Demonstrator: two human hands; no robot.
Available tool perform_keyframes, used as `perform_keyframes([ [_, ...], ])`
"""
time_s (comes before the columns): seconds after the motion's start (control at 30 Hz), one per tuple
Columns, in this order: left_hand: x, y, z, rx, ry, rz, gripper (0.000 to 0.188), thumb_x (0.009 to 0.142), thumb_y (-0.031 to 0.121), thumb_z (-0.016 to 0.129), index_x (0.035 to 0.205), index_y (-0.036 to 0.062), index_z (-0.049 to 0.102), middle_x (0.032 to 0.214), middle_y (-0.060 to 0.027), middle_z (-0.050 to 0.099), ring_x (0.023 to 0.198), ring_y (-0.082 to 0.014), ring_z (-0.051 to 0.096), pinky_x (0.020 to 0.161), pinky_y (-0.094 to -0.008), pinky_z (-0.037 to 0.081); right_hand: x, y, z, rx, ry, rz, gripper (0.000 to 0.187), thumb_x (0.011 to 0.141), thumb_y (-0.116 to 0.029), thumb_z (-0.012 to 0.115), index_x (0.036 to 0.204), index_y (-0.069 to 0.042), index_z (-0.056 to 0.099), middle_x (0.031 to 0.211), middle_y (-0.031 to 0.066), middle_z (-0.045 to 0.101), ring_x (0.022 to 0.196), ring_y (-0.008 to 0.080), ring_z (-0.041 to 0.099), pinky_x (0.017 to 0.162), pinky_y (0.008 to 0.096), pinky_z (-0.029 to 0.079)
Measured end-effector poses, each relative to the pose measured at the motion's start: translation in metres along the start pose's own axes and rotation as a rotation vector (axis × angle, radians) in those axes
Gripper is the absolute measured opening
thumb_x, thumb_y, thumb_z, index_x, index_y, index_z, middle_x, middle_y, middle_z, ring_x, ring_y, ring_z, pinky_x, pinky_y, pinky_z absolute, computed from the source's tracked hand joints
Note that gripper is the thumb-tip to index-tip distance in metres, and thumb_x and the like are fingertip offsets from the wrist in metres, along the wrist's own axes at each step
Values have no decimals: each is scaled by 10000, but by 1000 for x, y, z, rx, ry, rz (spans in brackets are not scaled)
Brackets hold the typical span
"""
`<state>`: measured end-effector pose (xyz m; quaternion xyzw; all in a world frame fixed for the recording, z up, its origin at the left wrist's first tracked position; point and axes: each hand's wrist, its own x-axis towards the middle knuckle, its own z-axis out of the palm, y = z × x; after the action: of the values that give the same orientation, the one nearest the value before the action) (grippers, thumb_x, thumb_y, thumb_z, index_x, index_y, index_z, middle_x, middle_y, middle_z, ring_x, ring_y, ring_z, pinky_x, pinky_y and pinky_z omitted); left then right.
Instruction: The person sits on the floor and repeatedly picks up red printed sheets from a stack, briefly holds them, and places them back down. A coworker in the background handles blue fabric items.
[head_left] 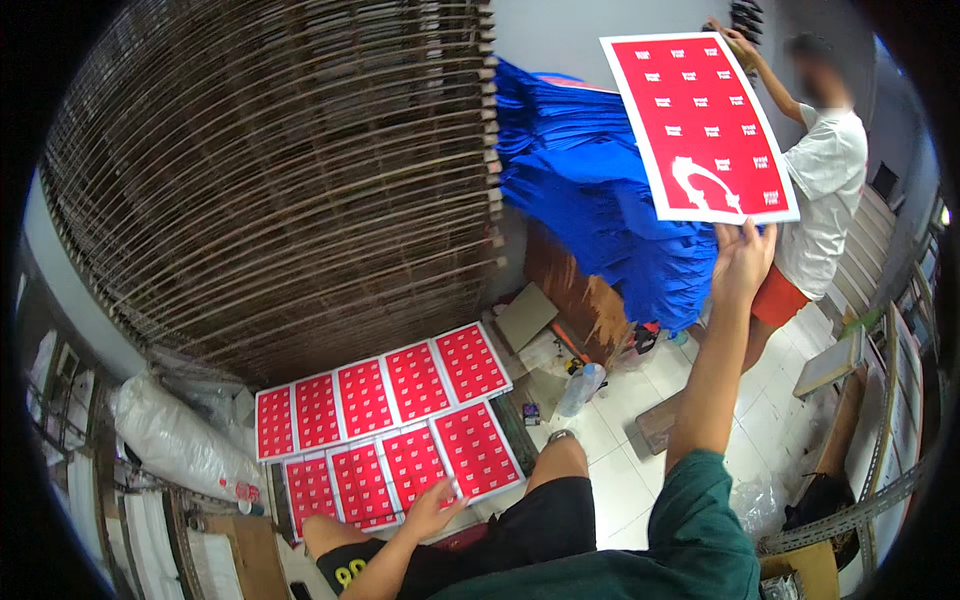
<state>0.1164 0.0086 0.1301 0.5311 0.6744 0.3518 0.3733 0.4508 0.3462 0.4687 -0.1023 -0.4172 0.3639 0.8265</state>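
Note:
My right hand [745,255] reaches up and out, gripping the lower edge of a red printed sheet [690,110]. The sheet has a white border, rows of small white print and a glossy white patch near its lower edge. It is held up and tilted in front of a hanging blue cloth [620,180]. My left hand [433,510] is low over my thigh, fingers apart and empty, beside the front row of matching red sheets [475,450]. Whether its fingertips touch a sheet I cannot tell. A second row of red sheets [415,380] lies behind, slightly overlapping.
A large wire drying rack [280,180] fills the back left. Another person [825,165] stands at the right, one raised hand near the held sheet's far corner. A clear plastic container [582,388] and a wooden block [657,422] are on the tiled floor. Plastic-wrapped rolls [185,435] lie left.

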Motion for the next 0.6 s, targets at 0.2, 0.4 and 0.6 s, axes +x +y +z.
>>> perform_keyframes([
  [0.2,44,181,-29,-272,89,439,626,796,158,657,1335,98,343,1163,-150,532,1048,-201,533,869,-342,439,-174,3,79,241,58,105,454,892,-4,400,1309,-65,233,1180,187,467,1056,283,536,860,414,488],
  [0.4,34,240,-18,-937,323,689,577,829,10,565,1336,11,290,1273,-161,415,1131,-219,462,879,-331,431,-272,-8,120,300,104,315,499,897,-49,389,1334,-105,156,1203,235,442,1012,308,564,792,407,518],
  [0.6,34,246,-22,-960,325,608,337,844,25,557,1161,-19,453,1075,-92,543,1006,-146,514,840,-282,420,-303,-6,115,78,-26,419,484,924,-110,369,1338,-88,119,1218,223,429,1054,263,530,862,360,465],
])
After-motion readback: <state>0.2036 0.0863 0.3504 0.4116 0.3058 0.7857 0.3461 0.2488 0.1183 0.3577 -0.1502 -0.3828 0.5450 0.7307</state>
